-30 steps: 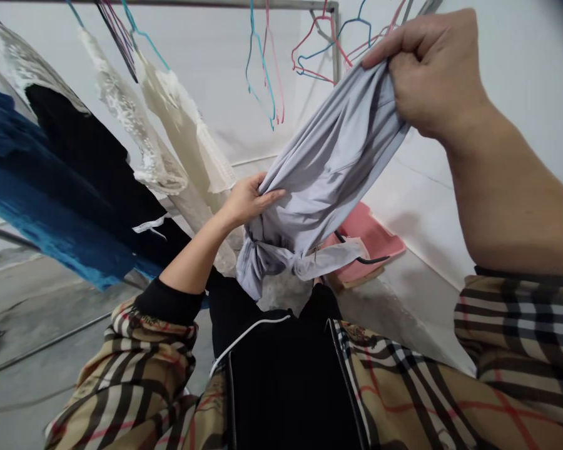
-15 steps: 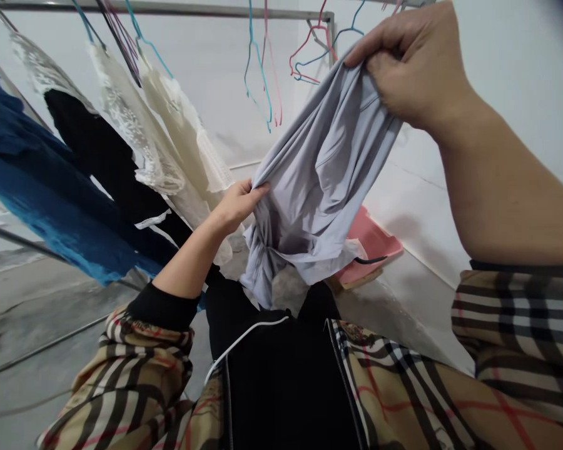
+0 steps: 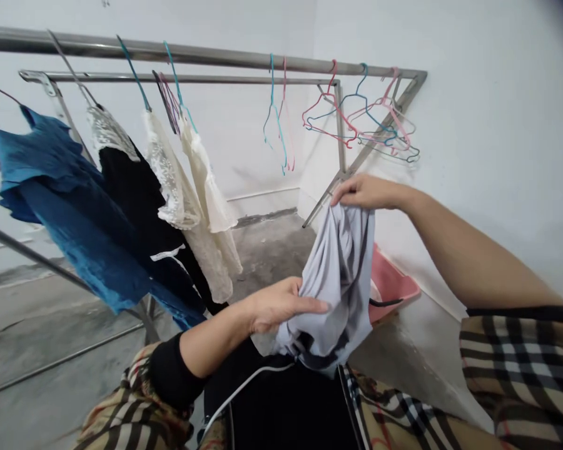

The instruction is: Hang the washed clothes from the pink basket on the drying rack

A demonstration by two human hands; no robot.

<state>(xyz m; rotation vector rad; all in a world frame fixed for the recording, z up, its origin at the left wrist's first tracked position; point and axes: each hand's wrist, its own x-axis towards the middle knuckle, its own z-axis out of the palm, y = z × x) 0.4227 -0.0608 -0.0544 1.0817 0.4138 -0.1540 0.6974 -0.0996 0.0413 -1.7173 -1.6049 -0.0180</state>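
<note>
A light grey-lavender garment (image 3: 340,269) hangs bunched between my two hands, in front of my body. Its exact kind is hidden by the folds. My right hand (image 3: 361,191) pinches it at the top edge. Lower down, my left hand (image 3: 281,305) grips its left side, thumb lying over the cloth. The bottom of the garment falls in loose folds close to my black clothing. Behind it, partly covered, stands a pink basin (image 3: 394,281).
A metal clothes rack (image 3: 225,59) spans the view. A blue garment (image 3: 70,187), a black garment with white lace (image 3: 131,187) and cream lace garments (image 3: 201,181) hang at left. Bare hangers, including a red hanger (image 3: 328,94), hang at right. A white cord (image 3: 244,387) crosses my lap.
My right hand has come down with the garment's top edge, and my left hand has shifted right and lower. The garment is more gathered. The view has tilted up, showing more rack.
</note>
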